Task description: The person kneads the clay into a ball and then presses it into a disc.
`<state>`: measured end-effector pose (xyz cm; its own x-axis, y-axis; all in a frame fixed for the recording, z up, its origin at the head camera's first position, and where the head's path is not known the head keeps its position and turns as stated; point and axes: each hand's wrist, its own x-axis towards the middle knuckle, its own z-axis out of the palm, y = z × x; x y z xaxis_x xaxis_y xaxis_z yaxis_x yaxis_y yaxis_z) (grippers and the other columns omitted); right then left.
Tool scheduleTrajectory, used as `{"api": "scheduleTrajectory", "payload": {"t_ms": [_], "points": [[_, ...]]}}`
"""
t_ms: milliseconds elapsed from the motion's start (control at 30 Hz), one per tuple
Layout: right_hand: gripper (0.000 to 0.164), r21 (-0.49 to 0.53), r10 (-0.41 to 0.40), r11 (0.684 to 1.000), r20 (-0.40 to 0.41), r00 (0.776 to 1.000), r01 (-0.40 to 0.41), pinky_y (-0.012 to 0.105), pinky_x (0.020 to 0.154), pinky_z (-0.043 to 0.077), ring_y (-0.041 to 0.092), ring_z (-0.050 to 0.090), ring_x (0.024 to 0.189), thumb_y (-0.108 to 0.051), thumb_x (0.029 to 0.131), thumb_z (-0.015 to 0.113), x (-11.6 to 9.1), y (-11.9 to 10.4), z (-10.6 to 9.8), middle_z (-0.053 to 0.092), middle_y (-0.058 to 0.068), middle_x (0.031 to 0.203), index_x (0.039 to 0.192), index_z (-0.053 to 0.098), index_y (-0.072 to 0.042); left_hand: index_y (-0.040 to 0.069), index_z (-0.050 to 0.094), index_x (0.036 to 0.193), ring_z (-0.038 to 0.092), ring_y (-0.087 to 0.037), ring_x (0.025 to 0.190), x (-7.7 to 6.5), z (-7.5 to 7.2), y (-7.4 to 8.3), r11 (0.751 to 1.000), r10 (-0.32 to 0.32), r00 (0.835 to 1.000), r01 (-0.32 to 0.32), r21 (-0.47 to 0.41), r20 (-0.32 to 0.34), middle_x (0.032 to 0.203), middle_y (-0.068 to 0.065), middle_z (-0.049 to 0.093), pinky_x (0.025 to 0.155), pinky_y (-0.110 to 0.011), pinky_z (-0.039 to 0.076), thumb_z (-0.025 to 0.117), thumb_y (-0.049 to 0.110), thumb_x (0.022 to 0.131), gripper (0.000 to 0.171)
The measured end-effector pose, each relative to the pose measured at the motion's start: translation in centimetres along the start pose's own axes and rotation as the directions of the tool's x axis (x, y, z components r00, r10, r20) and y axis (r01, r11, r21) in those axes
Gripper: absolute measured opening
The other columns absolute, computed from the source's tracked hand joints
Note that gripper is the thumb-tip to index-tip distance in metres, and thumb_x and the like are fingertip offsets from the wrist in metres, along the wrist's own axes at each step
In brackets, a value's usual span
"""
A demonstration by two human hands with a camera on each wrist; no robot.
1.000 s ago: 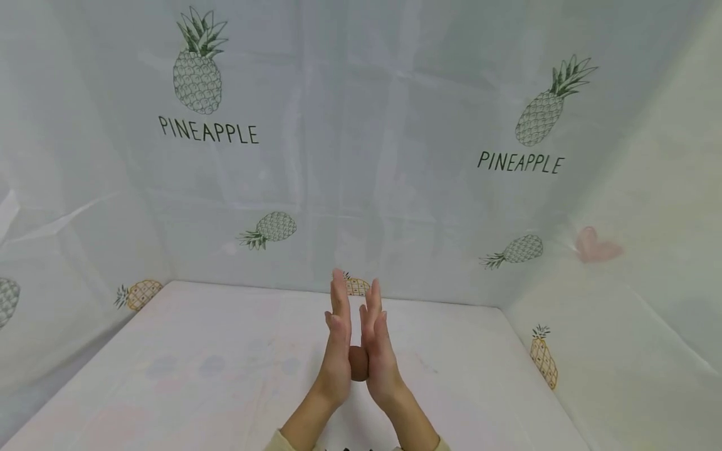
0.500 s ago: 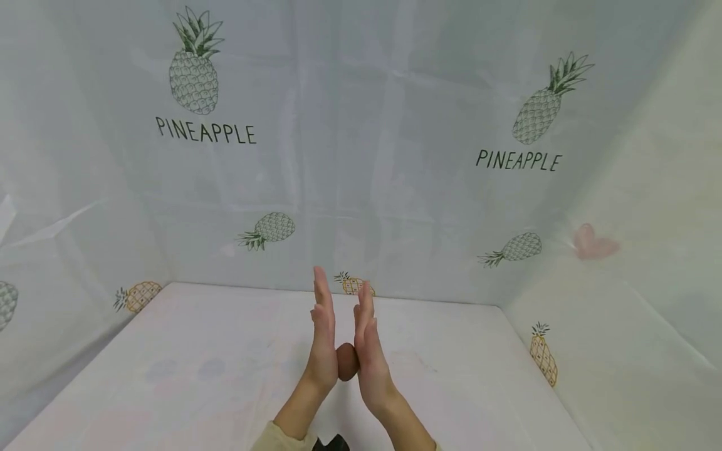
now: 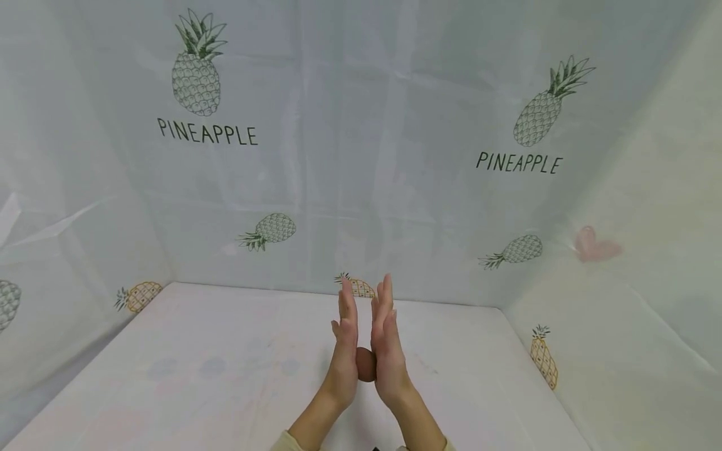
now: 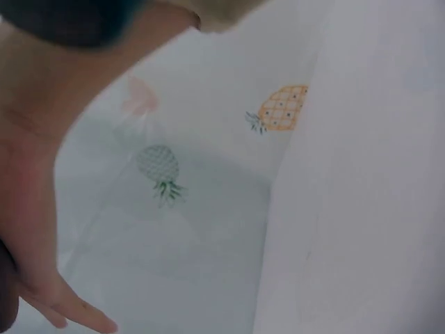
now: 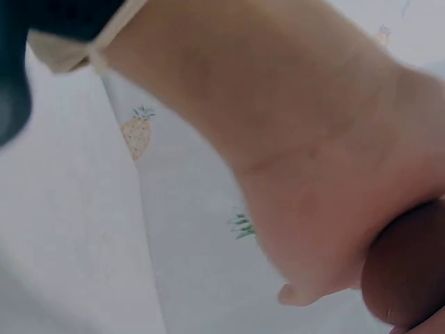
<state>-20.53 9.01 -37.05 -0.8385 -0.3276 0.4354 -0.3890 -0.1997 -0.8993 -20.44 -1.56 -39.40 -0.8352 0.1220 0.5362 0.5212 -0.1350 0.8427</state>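
Note:
A smooth brown ball (image 3: 366, 364), apparently of a clay-like material, sits between the two facing palms above the table, in the head view. My left hand (image 3: 343, 360) presses it from the left, palm inward, with its fingers straight and pointing up and away. On the other side my right hand (image 3: 390, 363) mirrors this, fingers also extended. Close up in the right wrist view, the ball (image 5: 407, 271) touches the heel of the palm and shows a small crease low on its surface. The left wrist view has the left hand (image 4: 28, 209) at its left edge.
The hands are over a white-covered table (image 3: 225, 351) with faint coloured blotches. Hanging sheets (image 3: 361, 156) printed with pineapples enclose it at the back and both sides. Pale sleeve cuffs (image 3: 286, 442) show at the bottom edge.
Both hands shift left together with the ball, then back right past their first place. The palms slide against each other; the left fingertips draw back while the right ones reach further forward.

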Motion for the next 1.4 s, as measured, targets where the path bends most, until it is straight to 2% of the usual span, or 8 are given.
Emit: {"api": "scheduleTrajectory", "payload": {"t_ms": [200, 367, 567, 733, 900, 1133, 1267, 1400], "points": [[0.060, 0.031, 0.000, 1.000, 0.000, 1.000, 0.000, 0.070, 0.122, -0.016, 0.027, -0.017, 0.163, -0.056, 0.111, 0.001, 0.4, 0.6, -0.3, -0.019, -0.010, 0.176, 0.168, -0.015, -0.042, 0.041, -0.012, 0.168, -0.025, -0.010, 0.160, -0.1, 0.2, 0.8, 0.999, 0.030, 1.000, -0.030, -0.021, 0.007, 0.174, 0.020, -0.019, 0.117, -0.062, -0.031, 0.001, 0.058, 0.109, 0.063], [0.058, 0.049, 0.047, 0.998, 0.027, 0.999, -0.048, 0.068, 0.123, -0.016, 0.023, -0.021, 0.162, -0.058, 0.111, 0.000, 0.3, 1.1, -0.2, -0.021, -0.017, 0.174, 0.166, -0.016, -0.048, 0.044, -0.012, 0.168, -0.024, -0.008, 0.160, -0.3, 0.1, 1.3, 0.999, 0.036, 0.999, -0.036, -0.014, -0.007, 0.175, 0.020, -0.018, 0.119, -0.060, -0.029, -0.002, 0.062, 0.107, 0.064], [0.058, 0.010, 0.043, 0.999, 0.094, 0.995, -0.044, 0.068, 0.120, -0.021, 0.026, -0.022, 0.161, -0.057, 0.110, -0.004, 0.0, 1.7, 0.9, -0.026, -0.021, 0.171, 0.166, -0.018, -0.044, 0.045, -0.012, 0.167, -0.025, -0.011, 0.159, 0.1, -1.3, 1.3, 1.000, 0.015, 0.999, -0.016, -0.025, -0.047, 0.174, 0.020, -0.020, 0.118, -0.068, -0.025, -0.003, 0.066, 0.106, 0.066], [0.057, -0.019, 0.035, 0.999, 0.104, 0.994, -0.033, 0.071, 0.119, -0.022, 0.029, -0.018, 0.162, -0.056, 0.110, -0.006, -0.2, 1.4, 1.4, -0.024, -0.023, 0.171, 0.165, -0.016, -0.047, 0.047, -0.013, 0.167, -0.027, -0.011, 0.158, 0.5, -2.0, 1.2, 1.000, 0.009, 0.999, -0.010, -0.026, -0.053, 0.173, 0.020, -0.024, 0.117, -0.070, -0.026, -0.004, 0.067, 0.105, 0.065], [0.058, -0.014, 0.028, 1.000, 0.054, 0.998, -0.028, 0.072, 0.119, -0.019, 0.026, -0.017, 0.163, -0.059, 0.109, -0.004, -0.4, 0.3, 1.0, -0.019, -0.019, 0.174, 0.166, -0.015, -0.048, 0.045, -0.015, 0.166, -0.027, -0.011, 0.159, 0.3, -1.3, 0.7, 1.000, -0.016, 1.000, 0.016, 0.014, -0.006, 0.172, 0.021, -0.023, 0.117, -0.065, -0.029, -0.001, 0.062, 0.108, 0.062], [0.056, -0.002, 0.023, 1.000, -0.037, 0.999, -0.023, 0.070, 0.121, -0.017, 0.026, -0.010, 0.164, -0.061, 0.109, -0.001, -0.2, -0.4, -0.4, -0.014, -0.015, 0.175, 0.164, -0.008, -0.057, 0.040, -0.013, 0.168, -0.024, -0.010, 0.160, -0.3, 0.3, 0.2, 1.000, 0.009, 0.998, -0.010, 0.017, 0.054, 0.173, 0.019, -0.022, 0.117, -0.064, -0.030, 0.002, 0.047, 0.112, 0.058], [0.058, 0.023, 0.036, 0.999, -0.067, 0.997, -0.035, 0.071, 0.123, -0.013, 0.027, -0.010, 0.164, -0.063, 0.109, 0.003, 0.1, -0.1, -1.1, -0.014, -0.014, 0.176, 0.166, -0.008, -0.053, 0.042, -0.010, 0.168, -0.021, -0.006, 0.160, -0.8, 0.9, 0.4, 1.000, 0.022, 0.997, -0.023, 0.019, 0.079, 0.175, 0.020, -0.017, 0.120, -0.063, -0.026, 0.001, 0.046, 0.113, 0.057], [0.060, 0.047, 0.039, 0.998, -0.100, 0.994, -0.034, 0.073, 0.122, -0.012, 0.030, -0.014, 0.164, -0.063, 0.110, 0.003, 0.4, 0.4, -2.0, -0.015, -0.010, 0.176, 0.167, -0.009, -0.049, 0.035, -0.009, 0.170, -0.021, -0.007, 0.161, -1.1, 1.4, 0.7, 0.999, 0.049, 0.992, -0.050, 0.003, 0.112, 0.177, 0.019, -0.015, 0.120, -0.065, -0.024, 0.000, 0.041, 0.113, 0.058]]}}
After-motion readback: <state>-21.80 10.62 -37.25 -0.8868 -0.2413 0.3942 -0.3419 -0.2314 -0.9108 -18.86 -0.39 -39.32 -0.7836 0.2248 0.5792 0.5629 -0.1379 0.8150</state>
